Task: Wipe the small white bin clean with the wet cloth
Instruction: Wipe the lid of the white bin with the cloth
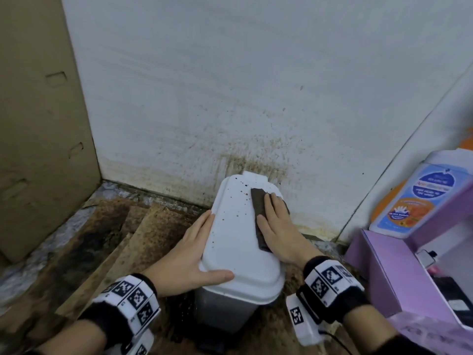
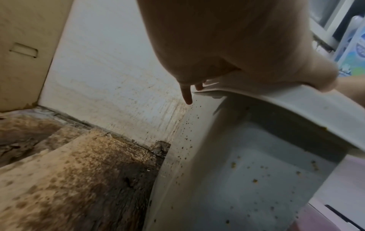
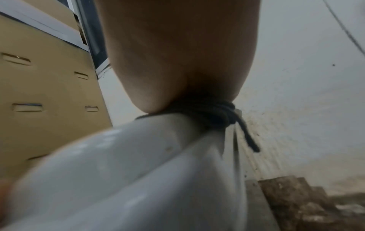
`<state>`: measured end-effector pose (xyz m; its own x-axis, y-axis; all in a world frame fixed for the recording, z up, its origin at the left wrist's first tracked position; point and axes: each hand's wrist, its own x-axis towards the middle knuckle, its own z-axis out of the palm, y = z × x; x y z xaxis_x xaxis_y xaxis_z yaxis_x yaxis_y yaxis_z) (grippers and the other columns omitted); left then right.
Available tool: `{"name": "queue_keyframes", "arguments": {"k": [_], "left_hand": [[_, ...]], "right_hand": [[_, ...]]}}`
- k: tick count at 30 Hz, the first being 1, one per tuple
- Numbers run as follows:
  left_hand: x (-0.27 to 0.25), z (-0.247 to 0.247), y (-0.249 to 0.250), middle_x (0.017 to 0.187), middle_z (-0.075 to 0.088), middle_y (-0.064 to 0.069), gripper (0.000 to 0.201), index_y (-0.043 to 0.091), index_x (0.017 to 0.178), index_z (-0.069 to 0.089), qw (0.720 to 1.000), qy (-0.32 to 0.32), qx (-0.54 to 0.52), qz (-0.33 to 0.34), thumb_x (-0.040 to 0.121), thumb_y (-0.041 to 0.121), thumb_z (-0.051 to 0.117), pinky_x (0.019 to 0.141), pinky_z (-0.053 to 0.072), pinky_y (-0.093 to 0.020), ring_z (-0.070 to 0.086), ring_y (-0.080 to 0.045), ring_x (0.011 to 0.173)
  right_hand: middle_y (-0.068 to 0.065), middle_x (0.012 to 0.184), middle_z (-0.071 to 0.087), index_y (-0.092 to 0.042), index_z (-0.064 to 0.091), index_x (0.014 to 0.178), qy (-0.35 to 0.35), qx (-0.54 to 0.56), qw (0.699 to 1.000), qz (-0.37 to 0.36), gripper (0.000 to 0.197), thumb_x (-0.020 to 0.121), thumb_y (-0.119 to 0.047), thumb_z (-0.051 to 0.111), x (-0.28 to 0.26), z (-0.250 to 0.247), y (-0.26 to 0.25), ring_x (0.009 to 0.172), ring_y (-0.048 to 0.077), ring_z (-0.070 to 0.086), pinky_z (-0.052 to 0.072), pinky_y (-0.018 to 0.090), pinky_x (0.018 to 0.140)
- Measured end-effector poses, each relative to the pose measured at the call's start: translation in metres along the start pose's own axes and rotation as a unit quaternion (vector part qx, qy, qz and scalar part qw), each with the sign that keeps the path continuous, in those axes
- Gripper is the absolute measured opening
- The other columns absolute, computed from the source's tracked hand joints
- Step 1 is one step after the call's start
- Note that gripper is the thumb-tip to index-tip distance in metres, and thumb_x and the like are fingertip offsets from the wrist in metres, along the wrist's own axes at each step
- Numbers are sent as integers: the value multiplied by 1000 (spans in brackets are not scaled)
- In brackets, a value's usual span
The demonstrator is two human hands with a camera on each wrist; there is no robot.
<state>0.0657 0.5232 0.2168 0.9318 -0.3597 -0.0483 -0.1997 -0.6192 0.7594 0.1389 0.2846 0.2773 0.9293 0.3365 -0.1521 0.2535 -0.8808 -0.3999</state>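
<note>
While the wet cloth (image 1: 261, 216) is pressed flat under the straight fingers of the right hand (image 1: 277, 226), the small white bin (image 1: 240, 242) is steadied between both hands, its lid edge clasped by the spread left hand (image 1: 190, 248). The bin is judged light, stiff and slick when wet; it is best braced at the lid rim. Specks are left beside the cloth.
</note>
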Motion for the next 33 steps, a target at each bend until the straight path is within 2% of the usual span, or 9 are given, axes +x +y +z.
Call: {"name": "queue_keyframes", "arguments": {"k": [3,5,7,9,12,15,25,29,33], "left_hand": [[0,-1,-1,155,-32,38,132,41,156,-26,1000,-1,16,4,70,90,61,128,12,-47,-17,1,153],[0,0,-1,156,-32,37,132,40,156,-26,1000,2,22,4,70,90,60,128,13,-46,-17,1,153],[0,3,0,156,-31,37,132,39,157,-24,1000,8,22,1,70,89,61,128,15,-45,-17,3,153],[1,4,0,156,-30,38,131,40,158,-21,1000,17,11,-1,70,87,63,127,16,-44,-17,5,152],[2,4,1,156,-28,40,130,41,158,-20,1000,20,-3,-2,71,86,65,128,15,-44,-17,6,152],[1,5,1,154,-30,41,130,42,158,-21,1000,21,-11,0,71,85,66,128,13,-44,-19,8,151],[-1,3,2,157,-26,40,127,44,158,-18,999,40,-13,9,72,80,69,128,15,-44,-15,8,151],[-1,2,2,157,-26,38,127,43,158,-18,999,38,8,11,73,81,68,128,13,-42,-16,9,151],[1,3,0,158,-24,38,126,42,159,-16,999,39,8,15,73,81,68,128,13,-42,-16,8,151]], "right_hand": [[2,169,-26,-10,-15,161,7,-19,1000,-6,65,112,-39,17,-24,9,-9,156,16,-23,-16,22,118],[5,166,-30,-9,-22,156,24,-72,996,-40,68,106,-49,1,-50,23,-13,155,21,-27,-18,27,122],[0,161,-36,-16,-30,149,23,-81,995,-57,73,93,-60,-15,-70,32,-15,151,15,-35,-19,27,122],[-8,160,-37,-20,-28,152,15,-50,998,-37,67,100,-55,-4,-74,33,-13,149,7,-36,-17,23,122],[-7,163,-28,-12,-18,159,28,-73,996,-43,64,111,-40,13,-55,27,-7,153,11,-28,-14,27,125],[1,169,-24,-10,-14,162,-3,-54,998,-28,67,110,-42,15,-19,13,5,157,16,-22,-12,32,127],[8,172,-14,-7,-9,163,-38,-28,999,4,71,112,-43,24,69,-25,28,159,20,-12,-1,36,128],[2,171,-21,-13,-14,163,-57,13,998,21,75,110,-48,26,75,-27,31,159,19,-13,1,36,127],[-7,168,-30,-21,-20,161,-46,92,994,25,79,108,-54,28,43,-17,32,159,15,-10,8,38,129]]}}
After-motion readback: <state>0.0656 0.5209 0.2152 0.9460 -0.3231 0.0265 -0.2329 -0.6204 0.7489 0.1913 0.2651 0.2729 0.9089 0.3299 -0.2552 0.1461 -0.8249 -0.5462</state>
